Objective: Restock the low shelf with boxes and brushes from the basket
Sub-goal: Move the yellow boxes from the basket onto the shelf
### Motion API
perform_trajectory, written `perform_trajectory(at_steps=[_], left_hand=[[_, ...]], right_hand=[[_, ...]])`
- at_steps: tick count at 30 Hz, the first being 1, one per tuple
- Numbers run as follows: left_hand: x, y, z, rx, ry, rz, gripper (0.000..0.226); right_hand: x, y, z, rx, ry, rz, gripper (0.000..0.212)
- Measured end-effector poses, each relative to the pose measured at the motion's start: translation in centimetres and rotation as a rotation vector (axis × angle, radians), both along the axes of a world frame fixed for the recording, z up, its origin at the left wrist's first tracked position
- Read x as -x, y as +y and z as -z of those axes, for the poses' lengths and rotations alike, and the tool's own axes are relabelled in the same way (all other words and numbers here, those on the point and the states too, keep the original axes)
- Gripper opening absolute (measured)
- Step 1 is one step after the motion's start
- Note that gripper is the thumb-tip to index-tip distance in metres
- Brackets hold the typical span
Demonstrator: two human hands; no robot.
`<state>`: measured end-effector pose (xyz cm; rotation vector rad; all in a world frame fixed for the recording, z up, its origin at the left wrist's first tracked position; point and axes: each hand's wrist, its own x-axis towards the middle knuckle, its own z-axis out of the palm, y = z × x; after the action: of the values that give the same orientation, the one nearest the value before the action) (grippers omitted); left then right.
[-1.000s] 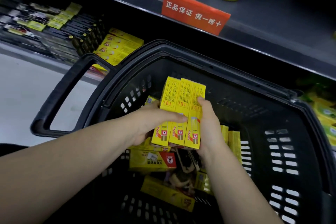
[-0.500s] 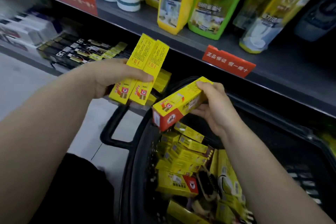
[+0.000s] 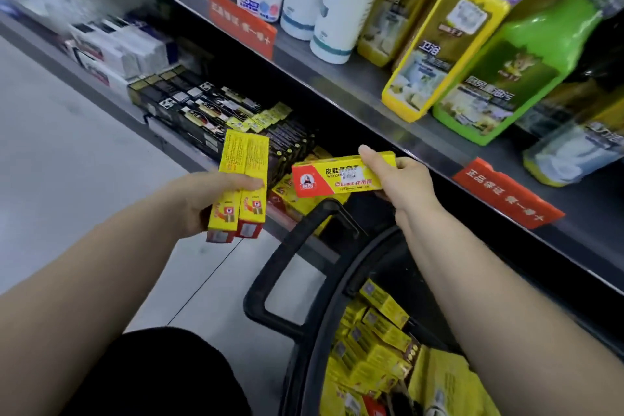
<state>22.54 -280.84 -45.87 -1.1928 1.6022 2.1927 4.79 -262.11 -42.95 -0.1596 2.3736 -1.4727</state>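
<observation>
Quantity: two boxes (image 3: 241, 186) in left hand (image 3: 202, 199); one box (image 3: 341, 176) in right hand (image 3: 405, 186); one basket (image 3: 304, 280); two red shelf tags (image 3: 241, 22).

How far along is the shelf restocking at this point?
Early to midway, I'd guess. Done: some stacked boxes lie on the low shelf. In hand: the left hand holds two boxes and the right hand holds a single box, both near that shelf. Left: the basket holds many loose boxes.
</observation>
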Motion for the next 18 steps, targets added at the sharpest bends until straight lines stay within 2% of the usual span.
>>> perform_trajectory(at_steps=[5, 9, 14, 16, 18], left_hand=[[0.6, -0.4, 1.9, 0.041, 0.007, -0.052, 0.036], [0.9, -0.6, 4.1, 0.117, 0.038, -0.158, 0.049], [1.2, -1.4, 5.8, 0.147, 0.076, -0.321, 0.048], [1.3, -1.6, 6.1, 0.175, 0.1, -0.338, 0.04], [1.5, -1.7, 6.2, 0.176, 0.125, -0.339, 0.036]], right_hand=[[3.4, -2.5, 2.8, -0.344, 0.056, -0.182, 0.045], [5.8, -4.6, 4.7, -0.553, 0.02, -0.256, 0.064], [6.9, -6.4, 7.3, -0.624, -0.011, -0.413, 0.046], [7.3, -6.4, 7.9, -0.623, -0.02, -0.51, 0.049], [8.0, -6.0, 8.1, -0.888, 0.086, -0.717, 0.06]])
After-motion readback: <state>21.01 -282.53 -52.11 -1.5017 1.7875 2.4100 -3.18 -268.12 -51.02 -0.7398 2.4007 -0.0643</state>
